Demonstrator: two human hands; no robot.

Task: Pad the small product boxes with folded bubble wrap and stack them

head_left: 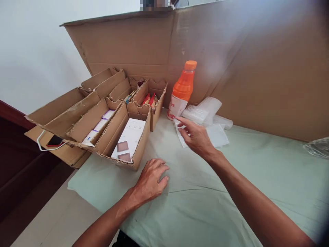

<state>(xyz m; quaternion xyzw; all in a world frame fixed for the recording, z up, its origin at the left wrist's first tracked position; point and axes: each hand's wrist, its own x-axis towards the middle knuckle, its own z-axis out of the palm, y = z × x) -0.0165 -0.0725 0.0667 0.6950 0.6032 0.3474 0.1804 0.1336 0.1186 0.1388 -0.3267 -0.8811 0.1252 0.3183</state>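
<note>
My left hand (151, 178) lies flat, palm down, on the pale green cloth (231, 192), just in front of a cardboard tray (140, 151) that holds white flat packs. My right hand (196, 137) hovers over the cloth with fingers spread, its index finger at the edge of a clear plastic bag (218, 134). Neither hand holds anything. An orange bottle (182, 91) with an orange cap stands upright just beyond my right hand. More folded clear bags (203, 111) are piled beside the bottle.
Several long cardboard trays (84, 113) sit side by side at the left; one at the back (151, 100) holds red and yellow packets. A tall cardboard wall (257, 68) stands behind. A phone with a white cable (54, 140) lies at the far left. Crumpled plastic (317, 147) sits at the right edge.
</note>
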